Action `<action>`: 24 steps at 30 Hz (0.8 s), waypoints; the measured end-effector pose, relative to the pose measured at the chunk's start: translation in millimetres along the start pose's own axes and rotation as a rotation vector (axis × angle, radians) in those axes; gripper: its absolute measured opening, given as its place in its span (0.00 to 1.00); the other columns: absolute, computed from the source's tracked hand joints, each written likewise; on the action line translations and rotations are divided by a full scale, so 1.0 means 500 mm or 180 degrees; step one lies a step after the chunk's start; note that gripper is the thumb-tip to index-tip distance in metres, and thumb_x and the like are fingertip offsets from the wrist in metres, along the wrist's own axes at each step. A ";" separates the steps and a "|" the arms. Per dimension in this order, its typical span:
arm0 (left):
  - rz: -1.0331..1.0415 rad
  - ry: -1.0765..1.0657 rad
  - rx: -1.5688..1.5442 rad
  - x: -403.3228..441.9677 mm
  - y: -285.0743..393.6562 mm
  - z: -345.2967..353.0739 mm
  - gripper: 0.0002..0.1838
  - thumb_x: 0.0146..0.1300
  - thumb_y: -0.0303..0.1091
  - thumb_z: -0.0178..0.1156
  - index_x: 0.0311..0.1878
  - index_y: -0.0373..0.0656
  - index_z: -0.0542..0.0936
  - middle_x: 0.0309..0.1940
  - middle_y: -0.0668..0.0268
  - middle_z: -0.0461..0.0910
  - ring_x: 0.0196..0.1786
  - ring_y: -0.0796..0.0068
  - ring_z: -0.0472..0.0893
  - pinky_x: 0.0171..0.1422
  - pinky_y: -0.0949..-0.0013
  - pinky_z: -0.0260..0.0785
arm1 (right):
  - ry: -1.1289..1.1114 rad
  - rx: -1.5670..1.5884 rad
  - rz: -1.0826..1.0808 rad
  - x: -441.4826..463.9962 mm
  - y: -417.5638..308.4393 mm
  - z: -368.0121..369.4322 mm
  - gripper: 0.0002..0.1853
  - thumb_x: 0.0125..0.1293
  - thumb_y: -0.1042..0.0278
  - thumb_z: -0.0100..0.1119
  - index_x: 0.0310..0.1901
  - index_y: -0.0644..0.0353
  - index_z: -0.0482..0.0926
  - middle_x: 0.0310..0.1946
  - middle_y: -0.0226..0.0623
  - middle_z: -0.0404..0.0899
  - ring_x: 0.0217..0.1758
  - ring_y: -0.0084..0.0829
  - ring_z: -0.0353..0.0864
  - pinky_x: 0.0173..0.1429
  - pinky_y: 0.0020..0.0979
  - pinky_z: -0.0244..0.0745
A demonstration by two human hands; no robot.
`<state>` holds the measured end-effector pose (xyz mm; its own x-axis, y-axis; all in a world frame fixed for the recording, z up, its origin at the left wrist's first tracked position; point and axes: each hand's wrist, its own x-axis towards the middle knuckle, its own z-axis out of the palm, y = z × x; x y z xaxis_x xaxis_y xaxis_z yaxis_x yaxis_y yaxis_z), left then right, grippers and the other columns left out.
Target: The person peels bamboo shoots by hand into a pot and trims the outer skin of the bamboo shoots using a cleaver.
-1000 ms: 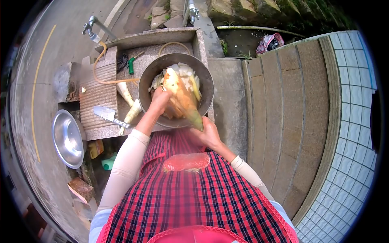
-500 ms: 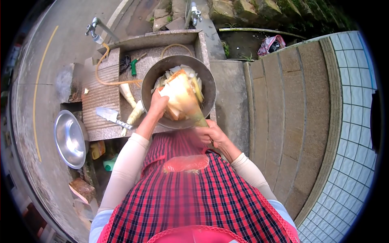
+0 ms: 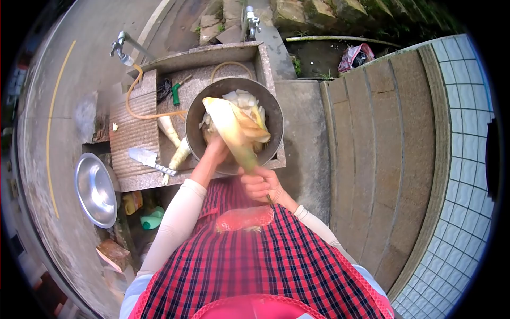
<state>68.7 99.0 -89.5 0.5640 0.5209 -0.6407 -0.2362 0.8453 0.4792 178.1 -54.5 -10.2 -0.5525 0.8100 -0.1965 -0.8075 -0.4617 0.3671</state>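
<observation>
A dark-rimmed metal pot (image 3: 192,114) holds pale cut pieces (image 3: 245,99) and some yellowish ones. Over it slants a large pale bamboo shoot (image 3: 226,125), wide at the top and greenish at its narrow lower end. My right hand (image 3: 260,183) is closed around that narrow end, at the pot's near rim. My left hand (image 3: 217,150) reaches into the pot beside the shoot, its fingers hidden behind it. Two peeled shoots, one whitish (image 3: 168,130) and one yellowish (image 3: 180,154), lie left of the pot. Near them rests a wide-bladed knife (image 3: 143,156).
The pot stands in a stone sink (image 3: 280,154) with a ribbed washboard (image 3: 133,114). An orange hose (image 3: 129,101) runs from a tap (image 3: 121,48); a green nozzle (image 3: 176,93) lies behind. A metal basin (image 3: 95,189) stands left, and concrete steps (image 3: 372,154) rise right.
The shoot's wide end has swung left and its narrow end has moved left with my right hand. My left hand has slipped from the shoot's side down into the pot.
</observation>
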 end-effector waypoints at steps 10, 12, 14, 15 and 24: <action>0.1675 0.1221 0.2715 -0.051 0.070 -0.074 0.28 0.56 0.31 0.63 0.60 0.35 0.69 0.50 0.58 0.75 0.43 0.73 0.78 0.42 0.73 0.72 | 0.1604 -0.2114 -0.0422 0.004 -0.028 0.022 0.06 0.65 0.72 0.54 0.38 0.57 0.66 0.18 0.20 0.60 0.13 0.10 0.55 0.14 0.15 0.49; 0.2681 0.1146 0.3682 -0.094 0.125 -0.037 0.26 0.51 0.29 0.65 0.56 0.40 0.74 0.51 0.59 0.74 0.48 0.66 0.75 0.48 0.69 0.71 | 0.1912 -0.2687 -0.0437 -0.001 -0.028 0.033 0.08 0.63 0.73 0.57 0.37 0.55 0.65 0.18 0.19 0.60 0.14 0.09 0.54 0.14 0.15 0.48; 0.3393 0.0417 0.4649 -0.087 0.168 -0.019 0.27 0.49 0.29 0.66 0.55 0.40 0.75 0.51 0.59 0.73 0.50 0.61 0.73 0.53 0.65 0.68 | 0.1972 -0.2882 -0.0348 -0.014 -0.030 0.031 0.09 0.62 0.72 0.57 0.38 0.55 0.66 0.18 0.18 0.59 0.14 0.09 0.53 0.14 0.16 0.47; 0.3740 0.0015 0.5111 -0.081 0.189 -0.009 0.27 0.48 0.30 0.67 0.55 0.40 0.75 0.52 0.59 0.73 0.51 0.58 0.72 0.55 0.63 0.67 | 0.2002 -0.2988 -0.0303 -0.021 -0.030 0.033 0.09 0.62 0.72 0.58 0.38 0.55 0.66 0.18 0.18 0.58 0.14 0.09 0.53 0.15 0.16 0.46; 0.2770 -0.2823 0.6320 0.028 0.226 0.004 0.17 0.49 0.40 0.65 0.40 0.42 0.79 0.34 0.62 0.77 0.44 0.59 0.74 0.51 0.60 0.68 | 0.2191 -0.3215 0.0158 -0.064 -0.028 0.018 0.10 0.61 0.70 0.60 0.40 0.55 0.68 0.17 0.16 0.58 0.13 0.11 0.54 0.15 0.18 0.45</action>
<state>51.5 201.5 -43.2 0.9981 -0.0590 0.0154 -0.0583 -0.8500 0.5235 209.1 -70.7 -0.9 -0.3338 0.5647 -0.7548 -0.4106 -0.8079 -0.4228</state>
